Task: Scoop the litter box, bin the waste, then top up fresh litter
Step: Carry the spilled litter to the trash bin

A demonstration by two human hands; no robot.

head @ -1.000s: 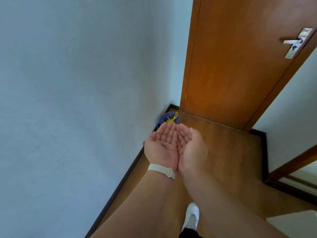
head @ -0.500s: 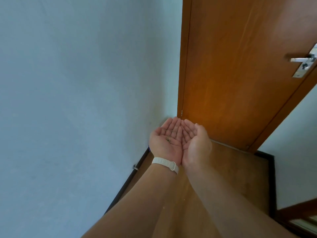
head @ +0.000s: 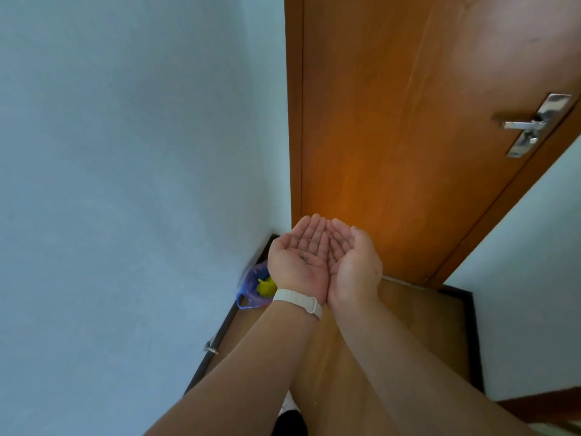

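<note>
My left hand (head: 298, 256) and my right hand (head: 353, 262) are held side by side, palms up, cupped together in front of me. A few small dark litter grains (head: 306, 256) lie in the left palm. A white band (head: 298, 302) circles my left wrist. A blue plastic bag (head: 251, 287) with something yellow inside sits on the floor in the corner, just left of and below my left hand. No litter box or scoop is in view.
A pale wall (head: 125, 184) fills the left side. A shut brown wooden door (head: 393, 136) with a metal handle (head: 528, 124) stands ahead. The wooden floor (head: 408, 325) has a dark skirting board, with a small metal door stop (head: 211, 348) on it.
The cupped hands stayed together while the view shifted; the blue bag, hidden behind my hands half a second ago, shows again at the left of my left hand.
</note>
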